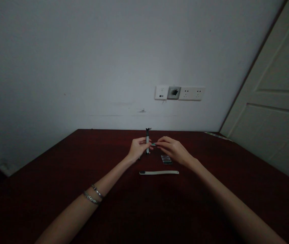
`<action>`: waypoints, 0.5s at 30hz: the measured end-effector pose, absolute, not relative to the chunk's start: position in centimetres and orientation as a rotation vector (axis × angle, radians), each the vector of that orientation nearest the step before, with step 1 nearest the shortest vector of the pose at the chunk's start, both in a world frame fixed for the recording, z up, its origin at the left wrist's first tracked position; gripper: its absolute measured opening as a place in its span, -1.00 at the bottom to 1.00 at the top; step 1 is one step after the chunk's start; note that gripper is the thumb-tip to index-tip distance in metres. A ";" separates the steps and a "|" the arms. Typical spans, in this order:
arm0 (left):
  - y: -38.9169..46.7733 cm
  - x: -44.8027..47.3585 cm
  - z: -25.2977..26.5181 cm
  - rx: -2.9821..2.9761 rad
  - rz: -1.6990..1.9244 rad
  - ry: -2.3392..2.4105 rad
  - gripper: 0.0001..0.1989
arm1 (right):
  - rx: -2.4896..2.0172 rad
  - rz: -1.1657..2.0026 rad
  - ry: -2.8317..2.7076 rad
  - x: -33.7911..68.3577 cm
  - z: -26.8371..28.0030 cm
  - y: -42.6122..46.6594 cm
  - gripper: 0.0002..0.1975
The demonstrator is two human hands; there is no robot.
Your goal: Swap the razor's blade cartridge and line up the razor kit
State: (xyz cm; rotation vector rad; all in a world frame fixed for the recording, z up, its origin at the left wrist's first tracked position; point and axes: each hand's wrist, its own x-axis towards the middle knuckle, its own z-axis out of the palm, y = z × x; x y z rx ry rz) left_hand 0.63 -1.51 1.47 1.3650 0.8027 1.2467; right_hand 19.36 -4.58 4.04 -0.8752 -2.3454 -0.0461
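Observation:
My left hand (137, 149) is closed around a slim upright device (147, 144) with a pale body and a black, uneven top; its exact kind is not clear. Between the two hands a small thin green-and-white piece (153, 144) lies level, one end against the device. The fingertips of my right hand (173, 148) pinch the other end of that piece. Below the right hand, a small clear flat pack (166, 159) rests on the table, its contents too dim to name. Nearer to me lies a long pale strip (159, 173) with a dark left end and a small hole at its right end.
The dark red table (104, 206) meets a pale wall (104, 61) at its far edge. Sockets (190, 94) and a switch plate (161, 92) sit on the wall. A pale panelled door (273, 101) stands at the right, and a thin flat strip (218, 136) lies along the table's far right edge.

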 end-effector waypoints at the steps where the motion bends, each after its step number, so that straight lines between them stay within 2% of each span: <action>1: -1.5 0.6 1.5 1.360 1.239 0.806 -0.73 | -0.886 -0.051 -2.346 19.3 4.0 -4.6 -0.71; 5: -1.5 0.5 1.7 1.316 1.277 0.799 -0.73 | -0.899 0.013 -2.264 19.5 3.7 -4.2 -0.71; 10: -0.8 0.2 1.6 1.308 1.365 0.839 -0.70 | -0.971 0.265 -1.964 19.9 3.4 -2.8 -0.74; 15: -0.5 0.1 1.0 1.401 1.400 0.851 -0.75 | -1.099 0.578 -1.620 20.1 3.4 -0.6 -0.60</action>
